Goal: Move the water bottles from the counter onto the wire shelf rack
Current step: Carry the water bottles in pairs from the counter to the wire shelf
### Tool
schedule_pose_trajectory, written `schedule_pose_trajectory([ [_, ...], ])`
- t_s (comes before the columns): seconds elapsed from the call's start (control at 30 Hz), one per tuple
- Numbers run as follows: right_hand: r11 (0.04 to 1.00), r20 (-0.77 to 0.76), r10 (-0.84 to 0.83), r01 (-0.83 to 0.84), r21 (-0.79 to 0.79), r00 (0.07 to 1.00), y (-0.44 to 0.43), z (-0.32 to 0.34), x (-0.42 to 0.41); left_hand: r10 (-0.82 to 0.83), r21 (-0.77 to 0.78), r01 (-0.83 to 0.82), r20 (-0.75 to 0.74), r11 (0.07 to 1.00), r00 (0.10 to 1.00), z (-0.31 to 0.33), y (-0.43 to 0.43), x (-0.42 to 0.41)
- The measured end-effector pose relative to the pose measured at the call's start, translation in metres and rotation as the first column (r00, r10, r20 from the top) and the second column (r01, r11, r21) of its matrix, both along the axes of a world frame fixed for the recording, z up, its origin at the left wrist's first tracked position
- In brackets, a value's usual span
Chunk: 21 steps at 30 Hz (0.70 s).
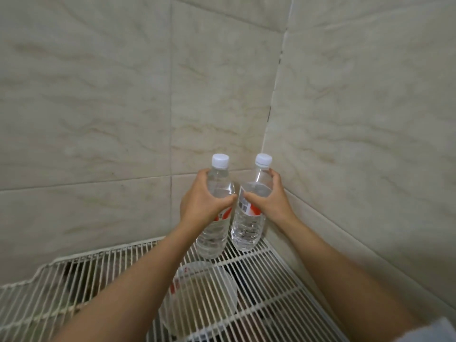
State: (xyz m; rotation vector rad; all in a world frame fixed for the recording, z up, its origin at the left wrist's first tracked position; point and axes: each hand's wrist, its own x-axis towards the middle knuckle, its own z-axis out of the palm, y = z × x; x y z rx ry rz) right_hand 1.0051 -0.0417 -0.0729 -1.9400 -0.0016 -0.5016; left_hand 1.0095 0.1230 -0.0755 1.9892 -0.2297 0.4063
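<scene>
Two hands grip: our left hand (203, 202) has its fingers wrapped round the left bottle (212, 239), our right hand (270, 199) round the right bottle (246, 232). Below the fingers, both bases meet the wire shelf (274, 282).

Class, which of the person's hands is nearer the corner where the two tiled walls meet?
Right. The right hand is just left of the corner; the left hand is farther left.

Home kitchen or washroom corner, beige marbled wall tiles (98, 99), white wire shelf rack (278, 272)
</scene>
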Motion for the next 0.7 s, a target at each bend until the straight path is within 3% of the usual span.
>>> schedule_pose_trajectory([
  [0.13, 1.0, -0.052, 0.022, -0.021, 0.02, 0.998, 0.004, 0.001, -0.007, -0.003, -0.018, 0.002, -0.021, 1.0, 1.0, 0.002, -0.001, -0.002],
  [0.27, 0.998, -0.03, -0.062, 0.061, -0.002, 0.998, 0.01, -0.01, -0.032, -0.027, 0.042, 0.032, -0.101, 0.999, 0.995, 0.01, 0.0, -0.008],
  [0.4, 0.952, 0.061, -0.19, 0.199, -0.233, 0.98, 0.019, -0.028, -0.069, 0.018, 0.008, -0.017, -0.153, 1.0, 0.988, -0.007, 0.023, -0.035],
  [0.6, 0.83, 0.079, 0.045, 0.007, -0.557, 0.996, 0.067, -0.044, -0.111, 0.325, 0.228, -0.278, -0.203, 0.933, 0.924, -0.043, 0.111, -0.115],
  [0.7, 0.753, -0.03, 0.186, -0.162, -0.638, 0.982, 0.114, -0.044, -0.129, 0.501, 0.331, -0.437, -0.138, 0.836, 0.854, -0.037, 0.158, -0.169],
])
